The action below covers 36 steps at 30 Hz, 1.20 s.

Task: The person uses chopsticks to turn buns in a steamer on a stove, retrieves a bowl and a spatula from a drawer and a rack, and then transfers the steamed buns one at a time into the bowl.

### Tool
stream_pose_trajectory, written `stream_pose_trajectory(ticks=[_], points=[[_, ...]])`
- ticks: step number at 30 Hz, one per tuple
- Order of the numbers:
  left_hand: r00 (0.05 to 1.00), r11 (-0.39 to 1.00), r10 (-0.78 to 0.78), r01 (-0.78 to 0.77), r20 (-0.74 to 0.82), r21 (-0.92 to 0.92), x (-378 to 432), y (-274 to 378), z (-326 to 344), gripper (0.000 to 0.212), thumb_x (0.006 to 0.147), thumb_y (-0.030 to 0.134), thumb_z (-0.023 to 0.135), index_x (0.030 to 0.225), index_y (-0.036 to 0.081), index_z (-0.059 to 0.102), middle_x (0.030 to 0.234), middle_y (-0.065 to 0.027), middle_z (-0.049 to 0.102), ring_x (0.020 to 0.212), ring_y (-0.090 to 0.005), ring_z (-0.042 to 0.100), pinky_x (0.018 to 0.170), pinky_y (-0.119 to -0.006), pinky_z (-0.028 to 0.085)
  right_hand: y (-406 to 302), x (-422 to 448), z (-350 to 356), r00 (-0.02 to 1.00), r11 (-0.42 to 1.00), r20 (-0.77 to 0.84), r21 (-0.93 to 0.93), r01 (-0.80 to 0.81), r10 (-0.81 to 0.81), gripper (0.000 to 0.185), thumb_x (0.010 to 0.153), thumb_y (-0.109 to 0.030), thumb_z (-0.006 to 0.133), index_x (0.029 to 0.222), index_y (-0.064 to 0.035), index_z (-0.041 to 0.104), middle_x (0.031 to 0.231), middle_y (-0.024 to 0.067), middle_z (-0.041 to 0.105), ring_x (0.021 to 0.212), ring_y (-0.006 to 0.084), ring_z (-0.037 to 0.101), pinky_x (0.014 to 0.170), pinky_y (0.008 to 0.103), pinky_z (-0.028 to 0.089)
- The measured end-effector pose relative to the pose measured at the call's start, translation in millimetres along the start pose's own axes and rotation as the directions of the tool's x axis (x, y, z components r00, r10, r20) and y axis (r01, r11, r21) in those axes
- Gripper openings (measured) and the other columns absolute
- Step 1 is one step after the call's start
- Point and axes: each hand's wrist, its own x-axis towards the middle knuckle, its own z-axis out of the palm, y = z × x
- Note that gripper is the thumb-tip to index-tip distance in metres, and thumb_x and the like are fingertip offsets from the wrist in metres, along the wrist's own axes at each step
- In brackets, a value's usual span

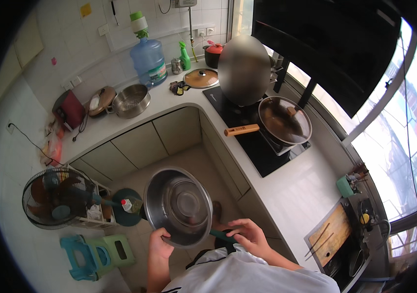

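Observation:
My left hand grips the near rim of an empty stainless steel basin, thumb over the edge. The basin is tilted, its inside facing up towards me. Just right of the basin, my right hand is raised with its fingers spread, close to a dark green strip or handle that I cannot identify; no object shows in its grasp. Ahead on the black cooktop sits a pan with a wooden handle, covered by a glass lid.
A steel pot, a blue water jug and another glass lid stand on the white counter. At right, a cutting board bears chopsticks beside the sink. On the left are a fan and plastic stools.

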Motion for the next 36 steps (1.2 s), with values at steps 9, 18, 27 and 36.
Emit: stream_pose_trajectory(ticks=[9, 18, 27, 36], points=[[0.988, 0.983, 0.156, -0.156, 0.008, 0.097, 123, 107, 115, 0.045, 0.057, -0.004, 0.042, 0.099, -0.009, 0.056, 0.100, -0.0171, 0.062, 0.097, -0.0319, 0.059, 0.087, -0.038, 0.048, -48, 234, -13, 0.926, 0.627, 0.367, -0.742, 0.237, 0.085, 0.055, 0.082, -0.015, 0.064, 0.132, -0.0097, 0.042, 0.123, 0.0118, 0.048, 0.110, 0.0312, 0.045, 0.092, 0.0392, 0.043], [0.984, 0.996, -0.058, 0.047, 0.166, 0.072, 248, 181, 248, 0.045, 0.058, -0.002, 0.041, 0.100, -0.013, 0.055, 0.106, -0.0228, 0.060, 0.100, -0.0358, 0.058, 0.092, -0.040, 0.046, -134, 357, -66, 0.982, 0.627, 0.153, -0.777, 0.052, 0.109, 0.040, 0.088, -0.019, 0.057, 0.125, -0.0068, 0.047, 0.099, 0.0145, 0.057, 0.084, 0.0341, 0.059, 0.072, 0.0398, 0.048], [0.839, 0.799, -0.437, 0.198, 0.323, 0.568, 407, 236, 315, 0.013, 0.068, -0.008, 0.053, 0.080, -0.006, 0.058, 0.095, -0.0209, 0.062, 0.089, -0.0286, 0.060, 0.083, -0.034, 0.046, -217, 428, -109, 0.975, 0.623, -0.181, -0.750, -0.222, 0.129, 0.040, 0.090, -0.011, 0.055, 0.130, -0.0123, 0.050, 0.100, 0.0127, 0.063, 0.085, 0.0271, 0.063, 0.075, 0.0358, 0.048], [0.898, 0.831, -0.420, 0.324, 0.129, 0.452, 567, 349, 424, 0.027, 0.063, -0.001, 0.045, 0.087, -0.003, 0.058, 0.101, -0.0132, 0.061, 0.097, -0.0287, 0.059, 0.089, -0.041, 0.047, -280, 559, -173, 0.663, 0.405, -0.725, -0.672, -0.620, -0.188, 0.045, 0.087, -0.008, 0.043, 0.132, -0.0093, 0.048, 0.121, 0.0170, 0.057, 0.106, 0.0288, 0.057, 0.097, 0.0370, 0.040]])
